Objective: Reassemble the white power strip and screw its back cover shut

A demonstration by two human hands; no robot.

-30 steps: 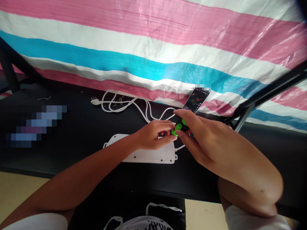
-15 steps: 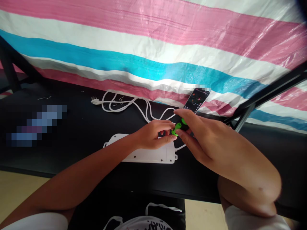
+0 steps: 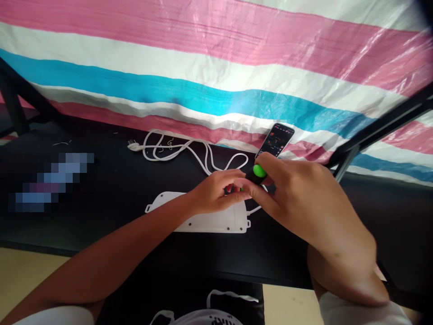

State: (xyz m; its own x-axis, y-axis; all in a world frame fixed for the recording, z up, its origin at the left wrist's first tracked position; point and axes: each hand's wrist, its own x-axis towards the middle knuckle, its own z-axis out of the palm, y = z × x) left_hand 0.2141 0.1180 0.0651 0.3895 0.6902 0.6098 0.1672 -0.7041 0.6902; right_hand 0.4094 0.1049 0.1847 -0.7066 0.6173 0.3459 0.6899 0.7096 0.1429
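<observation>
My right hand [image 3: 294,189] is closed around a black-and-green tool [image 3: 256,174] that looks like a screwdriver. Its black grip and round green end show between thumb and forefinger. At its other end, the fingers of my left hand [image 3: 219,190] pinch together, with a sliver of green visible between the two hands. The tool's tip is hidden by my fingers. Beneath both hands a white power strip [image 3: 209,221] lies on the black table, its flat side with small dark screw holes facing up. My left forearm crosses over part of it.
A white cord [image 3: 189,145] loops behind the strip and a plug [image 3: 135,145] lies at its left. A phone [image 3: 275,140] leans on the striped sheet [image 3: 203,90] at the back. Black metal bars [image 3: 382,122] stand at the right; a blurred patch covers something at left.
My right hand has turned and its thumb has moved left over the tool's green part, now touching my left fingers. The round green end shows more. My left hand stays nearly in place.
</observation>
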